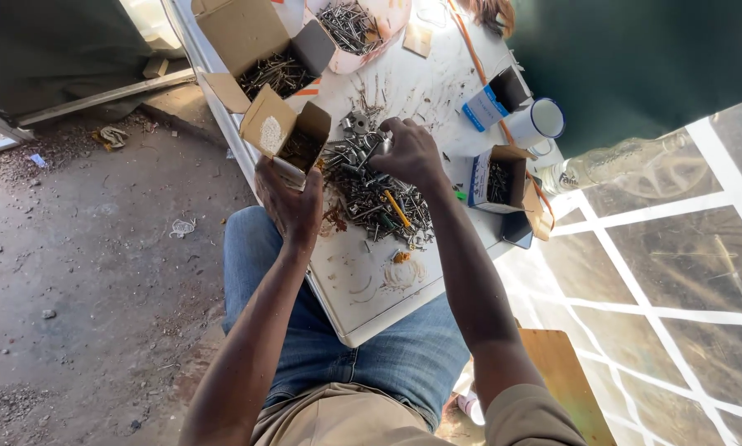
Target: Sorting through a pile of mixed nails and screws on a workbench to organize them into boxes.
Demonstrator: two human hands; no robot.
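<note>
— Left hand [291,202], what about it?
— Closed around a small open cardboard box [286,135], just left of the frame centre, held tilted at the edge of the white counter [371,289]. Dark small metal parts inside the box, too small to tell exactly.

— And right hand [410,153]?
— Resting on top of the pile of screws and bolts [376,194] in the middle of the frame, fingers curled down and pinching among the parts. Cannot tell which single piece is gripped, hidden under the fingers.

— Anything else on the counter?
— Larger open cardboard box [259,49] with screws at upper left of the frame, just beside the held box. White bowl [356,33] full of screws at the top centre. Small blue and white box [496,182] with dark screws to the right of the pile, another blue and white box [490,101] above it, and white enamel mug [540,122] near them. Yellow stick-like piece [397,209] lying in the pile.

— Below the counter?
— Blue jeans [404,355] at the bottom centre, dirt ground [82,272] on the left side.
</note>
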